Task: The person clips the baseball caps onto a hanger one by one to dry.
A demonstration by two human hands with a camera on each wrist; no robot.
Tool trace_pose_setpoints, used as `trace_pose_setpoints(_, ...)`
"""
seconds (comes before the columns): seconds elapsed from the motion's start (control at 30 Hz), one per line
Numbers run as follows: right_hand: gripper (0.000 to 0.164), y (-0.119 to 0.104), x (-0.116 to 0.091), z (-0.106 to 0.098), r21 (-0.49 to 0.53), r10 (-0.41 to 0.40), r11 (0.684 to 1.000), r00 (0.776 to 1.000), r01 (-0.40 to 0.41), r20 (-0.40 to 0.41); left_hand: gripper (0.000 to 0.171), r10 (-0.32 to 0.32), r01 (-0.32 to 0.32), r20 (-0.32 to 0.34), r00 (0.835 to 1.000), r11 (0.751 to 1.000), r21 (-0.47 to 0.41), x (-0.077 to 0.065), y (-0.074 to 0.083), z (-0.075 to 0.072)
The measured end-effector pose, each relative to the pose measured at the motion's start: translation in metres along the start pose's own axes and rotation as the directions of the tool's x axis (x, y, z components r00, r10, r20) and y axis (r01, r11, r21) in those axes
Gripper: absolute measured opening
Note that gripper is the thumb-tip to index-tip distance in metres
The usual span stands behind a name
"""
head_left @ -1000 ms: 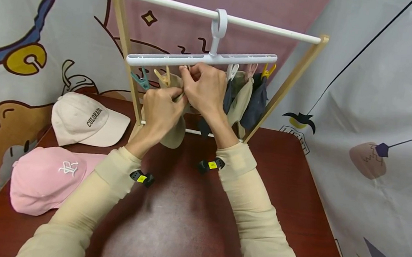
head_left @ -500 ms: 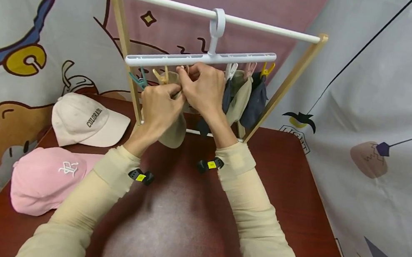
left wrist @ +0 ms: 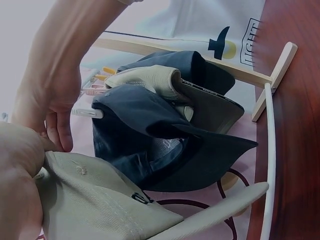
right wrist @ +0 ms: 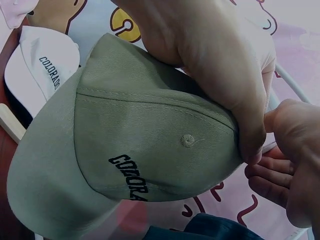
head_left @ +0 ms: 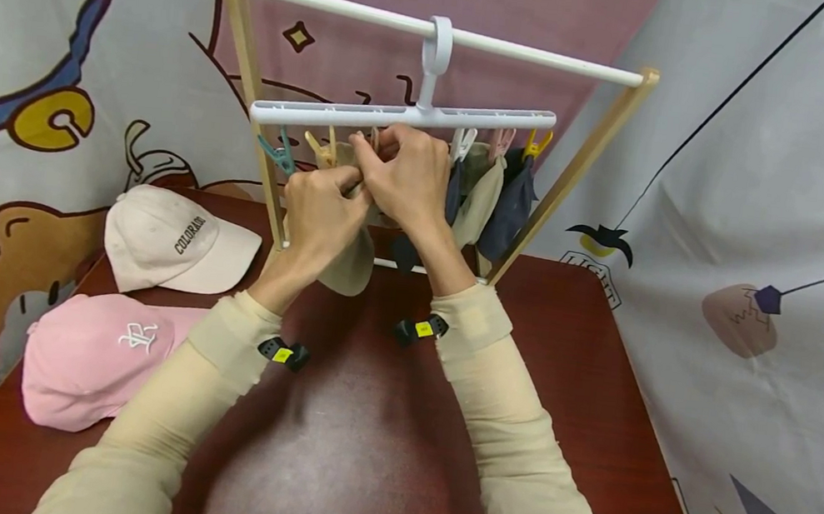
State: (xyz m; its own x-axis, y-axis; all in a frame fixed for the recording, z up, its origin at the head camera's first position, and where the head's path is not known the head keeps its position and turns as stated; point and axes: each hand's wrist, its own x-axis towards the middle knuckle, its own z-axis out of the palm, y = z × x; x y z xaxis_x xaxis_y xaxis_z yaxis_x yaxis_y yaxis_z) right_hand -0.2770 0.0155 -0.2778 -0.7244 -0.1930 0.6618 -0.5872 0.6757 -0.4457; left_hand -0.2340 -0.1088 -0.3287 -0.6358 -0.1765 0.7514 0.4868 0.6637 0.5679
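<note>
An olive-green cap with dark lettering hangs below the white clip hanger, its brim pointing down. My left hand pinches the crown's edge between thumb and fingers, seen closely in the right wrist view. Beside it, my right hand has its thumb and fingers curled at a brownish clothespin under the hanger bar. The pin's lower end is hidden by the hands. To the left, a teal clothespin and a pale yellow clothespin dangle from the hanger.
Dark and beige caps hang at right from white, pink and yellow clothespins; one dark cap is close to my hands. The hanger hooks over the wood rack's white rod. A cream cap and a pink cap lie on the table.
The hanger's left end has risen slightly, so the bar is nearer level. Both hands have shifted very slightly left and keep almost the same pose at the cap and clothespin.
</note>
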Motion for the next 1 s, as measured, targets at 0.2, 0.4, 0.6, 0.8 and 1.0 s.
trace_pose_setpoints(0.2,0.034,-0.003,0.001,0.001,-0.013,0.005,1.000,1.000,-0.005,-0.009,0.043,-0.015,0.015,-0.001,1.000,1.000,-0.003,0.001,0.000,-0.002)
trace_pose_setpoints(0.4,0.034,-0.005,0.003,0.001,-0.012,0.002,1.000,1.000,-0.002,-0.014,0.037,-0.043,0.043,0.005,0.999,0.999,-0.002,0.001,0.000,-0.002)
trace_pose_setpoints(0.6,0.036,-0.005,0.004,0.001,-0.028,0.010,1.000,1.000,-0.011,-0.011,0.029,-0.048,0.048,0.027,0.998,0.998,-0.026,-0.001,-0.002,-0.004)
trace_pose_setpoints(0.8,0.036,-0.004,0.007,-0.002,-0.062,0.039,0.997,0.999,-0.038,0.012,0.026,-0.013,0.018,0.122,0.993,0.999,-0.043,-0.003,-0.006,-0.008)
trace_pose_setpoints(1.0,0.036,-0.002,0.009,-0.004,-0.065,0.052,0.997,0.999,-0.050,0.018,0.020,-0.022,0.032,0.204,0.979,0.999,-0.042,-0.008,-0.008,-0.013)
